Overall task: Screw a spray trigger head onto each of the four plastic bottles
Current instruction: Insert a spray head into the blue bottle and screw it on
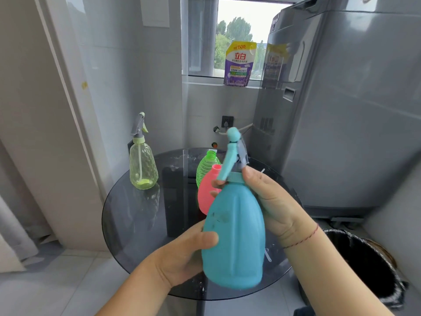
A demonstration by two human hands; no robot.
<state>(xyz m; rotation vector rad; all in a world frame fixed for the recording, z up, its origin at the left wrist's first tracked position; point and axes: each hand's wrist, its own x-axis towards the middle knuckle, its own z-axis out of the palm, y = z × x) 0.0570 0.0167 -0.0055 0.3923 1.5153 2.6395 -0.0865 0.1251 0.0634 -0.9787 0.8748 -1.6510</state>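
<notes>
I hold a blue bottle (234,233) tilted in the air above the round glass table (136,215). My left hand (184,254) grips its lower body. My right hand (271,201) wraps the collar of the blue spray trigger head (232,156) sitting on its neck. Behind it stand a pink bottle (206,195) and a green bottle (206,165), both with bare open necks. A pale yellow-green bottle (142,167) with a grey trigger head on it stands at the table's far left.
A grey washing machine (341,110) rises at the right. A black-lined bin (364,265) sits on the floor at the lower right. A detergent pouch (239,63) stands on the windowsill. A wall and door frame close in on the left.
</notes>
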